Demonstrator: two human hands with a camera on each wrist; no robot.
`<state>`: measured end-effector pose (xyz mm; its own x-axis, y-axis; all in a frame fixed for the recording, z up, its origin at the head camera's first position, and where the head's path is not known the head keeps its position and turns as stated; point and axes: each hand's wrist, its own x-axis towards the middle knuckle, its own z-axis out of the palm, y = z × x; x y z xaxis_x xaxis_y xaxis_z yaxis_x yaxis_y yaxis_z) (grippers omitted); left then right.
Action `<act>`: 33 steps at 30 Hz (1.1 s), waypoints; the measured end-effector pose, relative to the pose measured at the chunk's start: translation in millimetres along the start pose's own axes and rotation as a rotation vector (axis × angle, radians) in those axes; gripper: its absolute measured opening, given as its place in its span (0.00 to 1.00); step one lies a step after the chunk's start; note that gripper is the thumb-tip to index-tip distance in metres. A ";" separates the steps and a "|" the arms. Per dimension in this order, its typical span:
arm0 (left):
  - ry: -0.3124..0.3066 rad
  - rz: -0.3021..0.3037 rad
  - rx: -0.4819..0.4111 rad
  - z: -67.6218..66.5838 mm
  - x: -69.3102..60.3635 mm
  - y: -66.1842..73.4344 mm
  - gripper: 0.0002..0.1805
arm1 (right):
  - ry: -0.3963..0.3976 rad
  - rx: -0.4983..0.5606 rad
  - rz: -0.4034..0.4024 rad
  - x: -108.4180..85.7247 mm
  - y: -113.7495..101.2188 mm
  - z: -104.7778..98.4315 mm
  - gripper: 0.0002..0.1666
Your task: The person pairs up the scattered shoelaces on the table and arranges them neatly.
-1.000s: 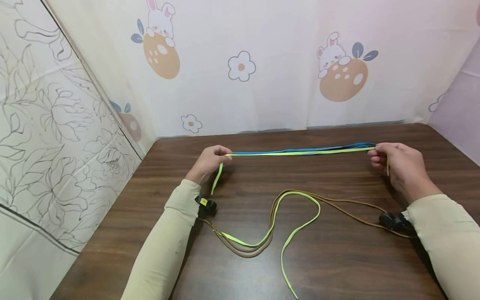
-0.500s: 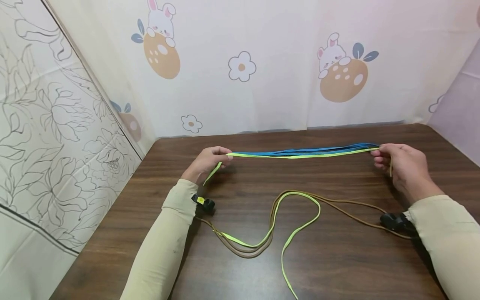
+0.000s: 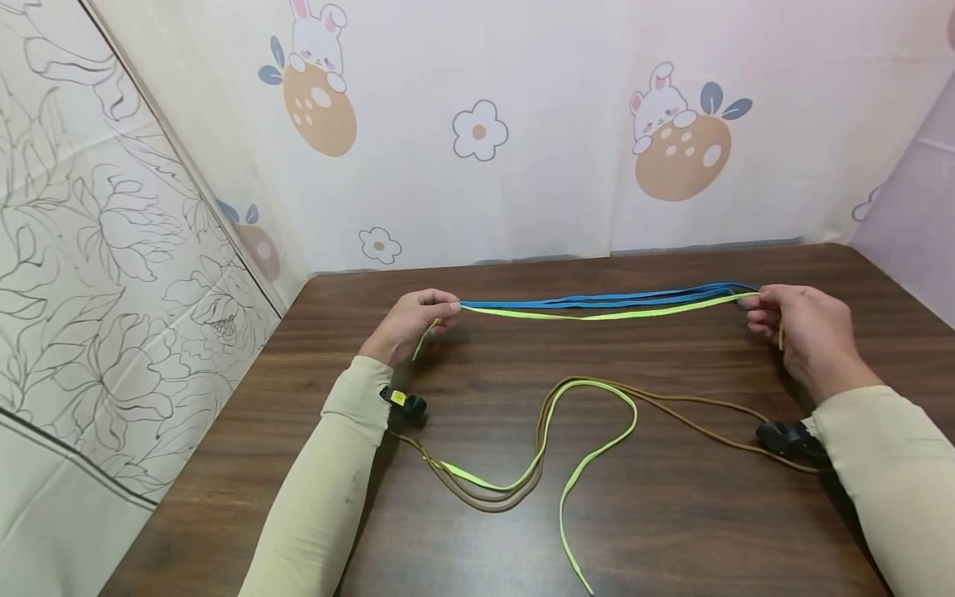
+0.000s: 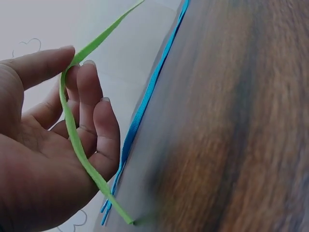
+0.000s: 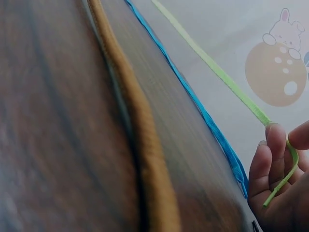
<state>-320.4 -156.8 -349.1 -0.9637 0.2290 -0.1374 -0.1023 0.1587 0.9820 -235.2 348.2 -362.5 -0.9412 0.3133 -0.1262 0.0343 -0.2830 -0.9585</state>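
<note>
A yellow-green shoelace [image 3: 612, 316] stretches between my two hands, sagging slightly. My left hand [image 3: 415, 322] pinches it near one end between thumb and forefinger; in the left wrist view a short tail of the green shoelace [image 4: 72, 130] hangs across the palm. At the other end my right hand [image 3: 809, 336] pinches it, its short tail dangling over the fingers in the right wrist view. Behind the held lace a blue shoelace [image 4: 143, 104], doubled into several strands, lies along the table's far part, apart from both hands.
Nearer on the brown wooden table [image 3: 477, 555] lie a second yellow-green shoelace [image 3: 564, 506] and a brown shoelace [image 3: 697, 424], curving side by side. The brown one passes under both forearms. A patterned cloth wall [image 3: 552, 191] rises behind the table's far edge.
The held green shoelace has slackened and now sags nearer to me, apart from the blue one. My right hand has shifted slightly right, and my left hand slightly left.
</note>
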 end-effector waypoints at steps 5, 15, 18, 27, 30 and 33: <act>0.017 0.006 -0.029 -2.1 0.7 -2.3 0.12 | -0.004 0.053 0.032 2.5 -0.6 1.2 0.06; 0.177 0.049 -0.165 -10.3 5.8 -6.9 0.12 | -0.059 0.130 0.058 2.3 -1.1 3.0 0.05; 0.200 0.034 -0.188 -13.5 7.3 -7.7 0.12 | -0.066 0.133 0.000 1.1 0.5 1.8 0.05; 0.213 -0.006 -0.229 -18.8 11.4 -8.1 0.15 | -0.093 0.277 -0.002 2.3 0.4 0.6 0.07; 0.213 -0.009 -0.246 -19.5 12.1 -8.4 0.14 | -0.088 0.293 0.001 2.6 -0.2 0.4 0.08; 0.213 -0.007 -0.255 -20.5 11.5 -7.7 0.13 | -0.087 0.316 -0.003 3.6 -1.2 0.9 0.10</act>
<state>-335.7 -175.1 -355.7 -0.9899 0.0182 -0.1403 -0.1413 -0.0924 0.9856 -238.9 348.8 -361.5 -0.9668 0.2398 -0.0883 -0.0616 -0.5540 -0.8302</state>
